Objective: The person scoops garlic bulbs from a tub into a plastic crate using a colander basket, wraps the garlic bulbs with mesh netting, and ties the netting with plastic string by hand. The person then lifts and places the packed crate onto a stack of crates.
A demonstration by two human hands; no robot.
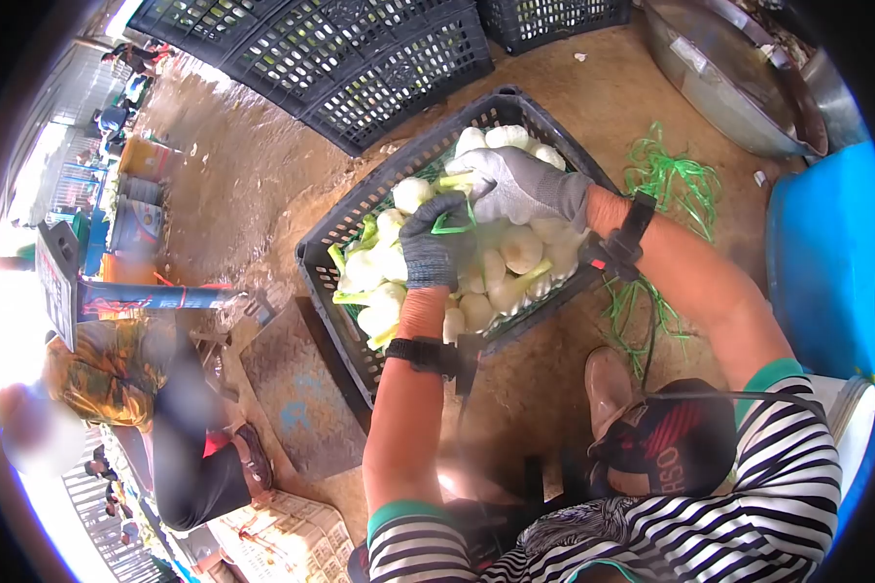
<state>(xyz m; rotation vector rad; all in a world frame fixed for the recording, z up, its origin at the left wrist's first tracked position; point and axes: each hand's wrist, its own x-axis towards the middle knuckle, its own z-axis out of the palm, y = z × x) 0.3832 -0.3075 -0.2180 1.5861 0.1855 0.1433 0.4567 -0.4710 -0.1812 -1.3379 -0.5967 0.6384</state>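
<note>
A black plastic crate [313,255] in front of me is filled with white onion-like bulbs [522,250], some with short green stalks. Over its middle, my left hand [430,238], in a dark grey glove, is closed with a strand of green plastic string [452,230] at its fingers. My right hand [525,185], in a light grey glove, curls close beside it, and a pale green stalk [457,181] pokes out at its fingertips. The bulb behind that stalk is mostly hidden by the glove.
Stacked black crates [360,68] stand beyond mine. Loose green string [673,180] lies on the floor at right, near a metal basin [729,78] and a blue tub [826,253]. Another person [117,374] sits at left beside a metal plate [301,389] and a pale crate [287,539].
</note>
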